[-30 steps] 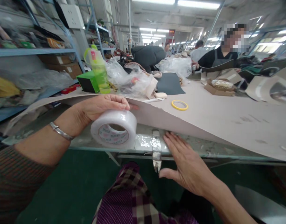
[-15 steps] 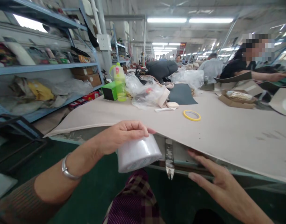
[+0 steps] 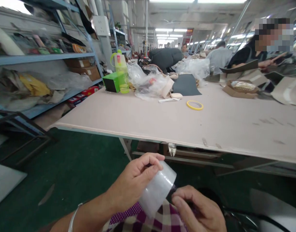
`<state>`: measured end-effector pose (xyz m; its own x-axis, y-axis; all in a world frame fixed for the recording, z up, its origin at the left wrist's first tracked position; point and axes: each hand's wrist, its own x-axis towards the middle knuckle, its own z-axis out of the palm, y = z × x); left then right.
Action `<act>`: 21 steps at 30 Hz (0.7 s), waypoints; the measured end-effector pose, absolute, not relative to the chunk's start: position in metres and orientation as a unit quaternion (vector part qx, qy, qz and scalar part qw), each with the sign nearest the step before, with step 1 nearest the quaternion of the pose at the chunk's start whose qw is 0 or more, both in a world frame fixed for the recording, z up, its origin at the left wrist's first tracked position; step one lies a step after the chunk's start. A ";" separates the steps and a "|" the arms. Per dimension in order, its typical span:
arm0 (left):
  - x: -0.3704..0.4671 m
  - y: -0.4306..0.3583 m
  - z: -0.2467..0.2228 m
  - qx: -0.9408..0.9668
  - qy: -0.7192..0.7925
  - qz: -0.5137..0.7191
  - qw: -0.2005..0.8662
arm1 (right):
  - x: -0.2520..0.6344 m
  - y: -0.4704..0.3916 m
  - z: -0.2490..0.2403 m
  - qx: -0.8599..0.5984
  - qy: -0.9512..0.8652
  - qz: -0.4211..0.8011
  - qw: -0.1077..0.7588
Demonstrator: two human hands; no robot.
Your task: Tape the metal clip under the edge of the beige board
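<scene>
My left hand (image 3: 140, 180) is closed on the upper edge of a wide roll of clear plastic tape (image 3: 158, 187), held tilted over my lap in front of the table edge. Low beside the roll's right end, my right hand (image 3: 198, 209) has its thumb and fingers pinched together. Something small and dark shows at those fingertips, but I cannot make out what it is. Beneath the roll lies a purple and cream checked cloth (image 3: 172, 216) over my lap.
The table (image 3: 143, 120) has a pale covering. On it are a yellow tape ring (image 3: 195, 105), a green water bottle (image 3: 121, 72), a green box (image 3: 111, 82) and plastic bags (image 3: 152, 85). Shelves (image 3: 41, 60) stand at left. A co-worker (image 3: 249, 53) is at far right.
Both hands have come down and away from the table edge, with the roll in my left. My right hand has closed its fingers near the roll. The raised table covering now lies flat.
</scene>
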<state>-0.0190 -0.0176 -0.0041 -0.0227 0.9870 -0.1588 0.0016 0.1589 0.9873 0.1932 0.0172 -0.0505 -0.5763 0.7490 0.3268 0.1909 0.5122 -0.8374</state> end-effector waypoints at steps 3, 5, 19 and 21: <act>-0.008 -0.019 -0.013 0.489 0.564 0.452 0.489 | 0.204 0.010 -0.047 -0.349 -0.763 0.343 0.423; -0.003 -0.019 -0.019 0.517 0.571 0.440 0.461 | 0.209 0.010 -0.040 -0.362 -0.774 0.311 0.417; 0.007 -0.016 -0.042 0.603 0.565 0.369 0.426 | 0.203 0.024 -0.040 -0.384 -0.812 0.334 0.287; 0.004 -0.016 -0.047 0.614 0.548 0.356 0.442 | 0.204 0.025 -0.044 -0.395 -0.802 0.355 0.272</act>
<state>0.0044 -0.0162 -0.0470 0.1443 0.9884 -0.0471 0.3584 -0.0078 0.9335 0.2041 0.0246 -0.0440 -0.5399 0.8271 0.1559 0.4407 0.4356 -0.7849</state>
